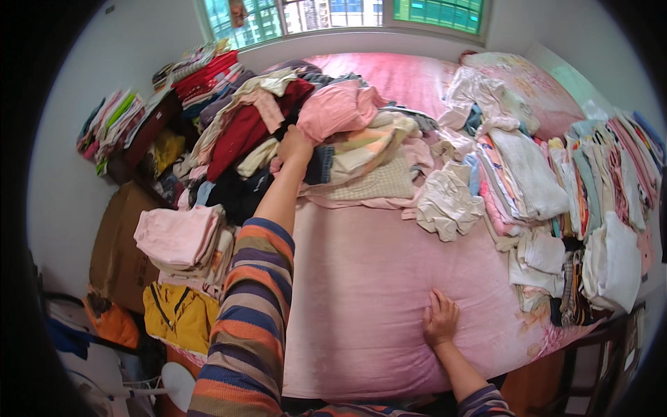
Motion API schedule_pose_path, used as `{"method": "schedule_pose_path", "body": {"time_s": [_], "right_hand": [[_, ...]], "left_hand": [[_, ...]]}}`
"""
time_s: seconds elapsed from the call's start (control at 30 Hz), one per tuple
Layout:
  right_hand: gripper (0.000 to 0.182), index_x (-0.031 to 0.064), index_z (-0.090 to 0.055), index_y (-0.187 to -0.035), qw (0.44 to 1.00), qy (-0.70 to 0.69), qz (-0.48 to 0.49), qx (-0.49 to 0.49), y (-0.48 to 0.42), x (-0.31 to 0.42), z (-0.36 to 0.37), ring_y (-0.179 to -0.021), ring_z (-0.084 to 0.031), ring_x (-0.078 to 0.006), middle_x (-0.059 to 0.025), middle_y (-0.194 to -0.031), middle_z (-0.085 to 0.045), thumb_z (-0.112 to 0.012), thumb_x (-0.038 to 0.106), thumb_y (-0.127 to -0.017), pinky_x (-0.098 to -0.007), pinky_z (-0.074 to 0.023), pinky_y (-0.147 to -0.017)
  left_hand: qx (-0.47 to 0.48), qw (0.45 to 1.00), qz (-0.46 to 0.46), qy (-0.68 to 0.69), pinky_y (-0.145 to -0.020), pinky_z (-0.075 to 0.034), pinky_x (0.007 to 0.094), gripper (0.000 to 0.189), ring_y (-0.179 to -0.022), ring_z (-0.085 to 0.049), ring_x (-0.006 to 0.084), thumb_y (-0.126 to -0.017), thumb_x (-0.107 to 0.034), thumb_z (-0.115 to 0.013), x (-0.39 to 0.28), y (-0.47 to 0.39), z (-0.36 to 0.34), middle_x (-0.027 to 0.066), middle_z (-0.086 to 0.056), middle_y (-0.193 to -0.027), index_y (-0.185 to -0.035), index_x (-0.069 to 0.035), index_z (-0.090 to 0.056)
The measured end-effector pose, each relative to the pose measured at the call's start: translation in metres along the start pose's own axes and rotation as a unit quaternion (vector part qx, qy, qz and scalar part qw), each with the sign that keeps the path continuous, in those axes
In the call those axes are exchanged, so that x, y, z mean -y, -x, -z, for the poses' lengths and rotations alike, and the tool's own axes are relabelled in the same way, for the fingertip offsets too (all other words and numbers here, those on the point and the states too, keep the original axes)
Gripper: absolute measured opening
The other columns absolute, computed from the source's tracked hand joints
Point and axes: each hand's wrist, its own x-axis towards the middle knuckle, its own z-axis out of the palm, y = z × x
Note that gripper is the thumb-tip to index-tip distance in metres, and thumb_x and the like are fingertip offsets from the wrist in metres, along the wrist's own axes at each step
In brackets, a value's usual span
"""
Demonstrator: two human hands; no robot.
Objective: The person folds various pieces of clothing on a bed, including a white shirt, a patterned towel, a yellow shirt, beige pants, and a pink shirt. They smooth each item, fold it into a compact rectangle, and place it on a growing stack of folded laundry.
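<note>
My left hand (295, 145) reaches into a heap of loose clothes, its fingers closed at the near left edge of a pink garment (338, 109); the fingertips are partly hidden. Left of it in the heap lie a dark red garment (239, 136) and a cream one (258, 157). Just right of my wrist is a piece of dark denim (319, 166), beside a cream textured cloth (365, 180). My right hand (442, 317) rests palm down on the pink bedsheet (365, 271), fingers slightly apart, holding nothing. A crumpled off-white garment (448, 200) lies farther up the bed.
Folded pink clothes (177, 234) and a yellow garment (180, 315) lie at the left edge, near a cardboard box (122, 240). Folded stacks (529, 172) line the right side. A pillow (526, 88) lies at the far right, and a white fan (178, 385) stands lower left.
</note>
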Motion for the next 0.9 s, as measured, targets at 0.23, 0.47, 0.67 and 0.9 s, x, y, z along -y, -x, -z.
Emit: {"method": "schedule_pose_path", "body": {"time_s": [0.23,0.47,0.67,0.9], "right_hand": [[0.042,0.0061,-0.058,-0.119,0.999,0.006,-0.018,-0.039,0.004,-0.012,0.000,-0.109,-0.051,-0.0255,-0.0059,-0.126,-0.055,-0.058,0.022,-0.080,-0.0414,-0.0375,-0.093],[0.041,0.0073,-0.058,-0.121,0.998,0.009,-0.022,-0.057,0.007,-0.016,0.000,-0.112,-0.049,-0.0244,-0.0049,-0.126,-0.055,-0.058,0.023,-0.082,-0.0413,-0.0360,-0.095],[0.041,0.0105,-0.058,-0.122,0.998,0.021,-0.025,-0.060,0.011,-0.014,-0.007,-0.114,-0.048,-0.0242,-0.0037,-0.127,-0.053,-0.056,0.025,-0.084,-0.0419,-0.0356,-0.096],[0.046,0.0061,-0.054,-0.125,0.967,-0.139,-0.210,-0.033,-0.004,0.001,-0.005,-0.117,-0.047,-0.0293,-0.0109,-0.125,-0.055,-0.057,0.031,-0.087,-0.0446,-0.0354,-0.098]], "left_hand": [[0.099,0.986,-0.129,0.023,-0.070,-0.049,0.0486,0.034,-0.082,-0.066,0.0366,-0.082,-0.045,-0.062,-0.045,0.091,0.039,0.0158,-0.068,-0.083,-0.089,-0.012,-0.063],[0.094,0.925,-0.368,0.009,-0.051,-0.042,0.0457,0.009,-0.063,-0.057,0.0318,-0.070,-0.016,-0.061,-0.003,0.319,0.125,0.0089,-0.056,-0.069,-0.069,-0.012,-0.053],[0.302,0.932,-0.196,0.046,-0.058,-0.045,0.0424,0.024,-0.069,-0.057,0.0335,-0.076,-0.020,-0.069,0.104,0.543,0.245,0.0106,-0.055,-0.074,-0.071,-0.006,-0.051],[0.356,0.902,0.071,0.233,-0.077,-0.046,0.0313,0.021,-0.083,-0.054,0.0208,-0.078,-0.013,-0.072,0.128,0.605,0.332,0.0039,-0.053,-0.081,-0.094,0.000,-0.065]]}}
